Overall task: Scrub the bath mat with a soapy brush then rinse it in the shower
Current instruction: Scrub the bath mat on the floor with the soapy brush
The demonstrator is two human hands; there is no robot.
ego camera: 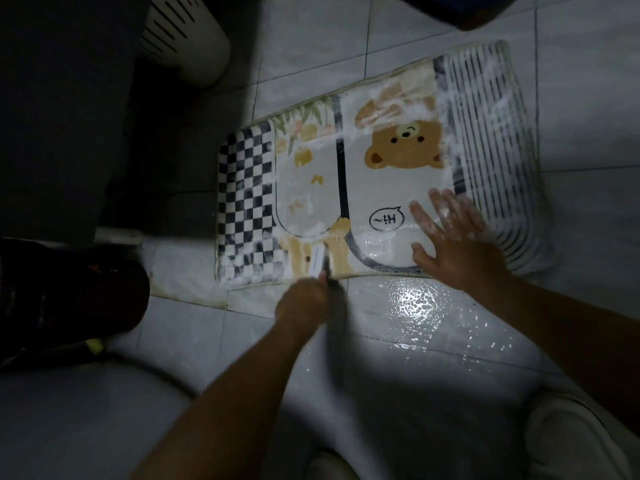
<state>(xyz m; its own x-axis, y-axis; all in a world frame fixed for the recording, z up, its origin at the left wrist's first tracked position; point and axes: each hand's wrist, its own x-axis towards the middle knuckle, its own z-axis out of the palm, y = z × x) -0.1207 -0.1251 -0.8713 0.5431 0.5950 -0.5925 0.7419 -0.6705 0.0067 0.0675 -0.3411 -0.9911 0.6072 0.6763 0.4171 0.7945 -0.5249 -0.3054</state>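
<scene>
The bath mat (388,188) lies flat on the wet tiled floor, printed with a brown bear, a black-and-white check panel on the left and dark stripes on the right. White foam streaks its surface. My left hand (304,303) grips a brush (318,259) with a white head, which rests on the mat's near edge; the hand is blurred. My right hand (450,233) lies flat with spread, soapy fingers on the mat's right part, beside the striped panel.
A white slotted basket (187,39) stands at the back left. A dark container (460,8) sits at the top edge. A dark bundle (65,296) lies at the left. A wet sheen (412,299) covers the tiles near the mat.
</scene>
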